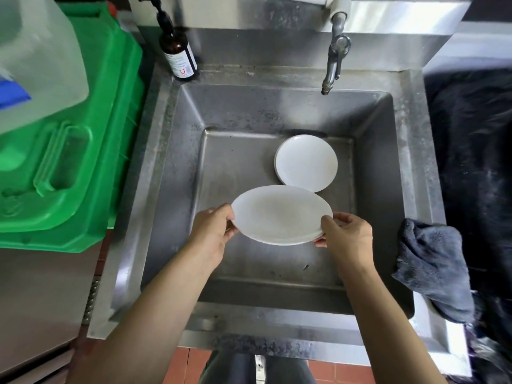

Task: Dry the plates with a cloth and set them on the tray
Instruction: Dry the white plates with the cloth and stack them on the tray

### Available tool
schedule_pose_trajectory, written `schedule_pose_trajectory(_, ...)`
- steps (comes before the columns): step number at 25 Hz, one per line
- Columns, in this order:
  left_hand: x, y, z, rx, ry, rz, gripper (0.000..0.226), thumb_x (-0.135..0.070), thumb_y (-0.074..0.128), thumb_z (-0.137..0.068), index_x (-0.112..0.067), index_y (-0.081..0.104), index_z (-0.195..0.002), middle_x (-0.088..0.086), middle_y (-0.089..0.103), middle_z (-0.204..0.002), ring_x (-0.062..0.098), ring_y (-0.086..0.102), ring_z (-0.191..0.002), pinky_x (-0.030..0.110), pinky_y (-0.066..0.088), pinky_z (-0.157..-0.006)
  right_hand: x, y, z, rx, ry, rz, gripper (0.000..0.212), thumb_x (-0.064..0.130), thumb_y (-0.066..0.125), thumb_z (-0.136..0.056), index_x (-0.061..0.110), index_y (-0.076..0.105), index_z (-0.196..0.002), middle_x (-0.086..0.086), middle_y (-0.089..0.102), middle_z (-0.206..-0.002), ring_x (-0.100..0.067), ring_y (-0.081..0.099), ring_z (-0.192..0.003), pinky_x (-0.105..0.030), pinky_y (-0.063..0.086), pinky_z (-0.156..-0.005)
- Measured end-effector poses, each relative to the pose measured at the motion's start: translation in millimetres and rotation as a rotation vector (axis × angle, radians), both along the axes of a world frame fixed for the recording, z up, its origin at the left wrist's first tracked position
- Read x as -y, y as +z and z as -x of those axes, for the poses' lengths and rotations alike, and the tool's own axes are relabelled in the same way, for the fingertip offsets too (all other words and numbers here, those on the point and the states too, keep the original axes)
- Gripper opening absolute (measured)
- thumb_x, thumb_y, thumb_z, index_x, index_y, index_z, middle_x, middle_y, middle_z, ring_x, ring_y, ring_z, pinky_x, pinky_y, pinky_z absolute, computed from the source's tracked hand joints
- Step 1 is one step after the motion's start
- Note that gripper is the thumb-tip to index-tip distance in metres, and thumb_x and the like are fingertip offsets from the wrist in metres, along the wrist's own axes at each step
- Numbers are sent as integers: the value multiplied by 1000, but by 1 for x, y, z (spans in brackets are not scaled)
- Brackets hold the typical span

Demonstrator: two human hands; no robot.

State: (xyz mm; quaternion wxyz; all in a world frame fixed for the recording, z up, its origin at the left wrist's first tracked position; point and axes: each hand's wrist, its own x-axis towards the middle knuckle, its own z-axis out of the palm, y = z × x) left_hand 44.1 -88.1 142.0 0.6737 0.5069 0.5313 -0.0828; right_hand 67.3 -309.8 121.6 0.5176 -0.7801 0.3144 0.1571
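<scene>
A white plate [281,214] is held above the steel sink [166,151], roughly level. My left hand [213,231] grips its left rim and my right hand [346,235] grips its right rim, thumbs on top. More white plates [306,162] lie stacked on the sink floor behind it, toward the right. A dark grey cloth [432,267] hangs over the sink's right rim, just right of my right hand. No tray is in view.
A tap [335,59] hangs over the sink's back right. A brown pump bottle [177,48] stands at the back left corner. A green plastic crate [72,151] with a clear jug [36,59] on it sits to the left. Dark fabric [476,162] lies on the right.
</scene>
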Motion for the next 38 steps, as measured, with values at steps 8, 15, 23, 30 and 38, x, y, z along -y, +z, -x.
schedule_pose_trajectory(8, 11, 15, 14, 36, 79, 319, 32, 12, 39, -81, 1, 64, -98, 16, 76, -88, 31, 69, -88, 43, 62, -61, 4, 8, 20, 91, 7, -101, 29, 6, 61, -94, 10, 61, -123, 4, 74, -83, -8, 73, -64, -19, 56, -52)
schedule_pose_trajectory(15, 24, 30, 18, 150, -44, 419, 54, 17, 36, -76, -5, 63, -116, 13, 75, -110, 31, 74, -93, 47, 61, -71, 15, 19, 22, 203, 10, -194, 29, 2, 59, -93, 15, 62, -119, 11, 75, -76, -14, 73, -72, -26, 62, -61)
schedule_pose_trajectory(23, 40, 51, 18, 225, -120, 453, 63, 20, 34, -72, -4, 60, -124, 13, 71, -123, 33, 71, -107, 51, 58, -85, 31, 43, 21, 283, -3, -305, 33, -2, 58, -94, 18, 62, -120, 2, 70, -77, -8, 64, -68, -36, 62, -68)
schedule_pose_trajectory(30, 46, 69, 13, 303, -145, 398, 63, 18, 35, -68, -5, 62, -120, 10, 70, -124, 33, 68, -113, 48, 59, -87, 45, 63, 20, 303, 28, -401, 30, -1, 61, -93, 17, 61, -117, 0, 70, -71, -12, 62, -62, -29, 57, -64)
schedule_pose_trajectory(38, 51, 89, 6, 396, -193, 343, 64, 12, 42, -53, -3, 64, -112, 11, 71, -118, 27, 71, -100, 39, 61, -81, 124, 20, 37, 106, 151, 768, 63, 33, 70, -85, 26, 49, -144, -15, 45, -151, -36, 33, -144, -52, 25, -113)
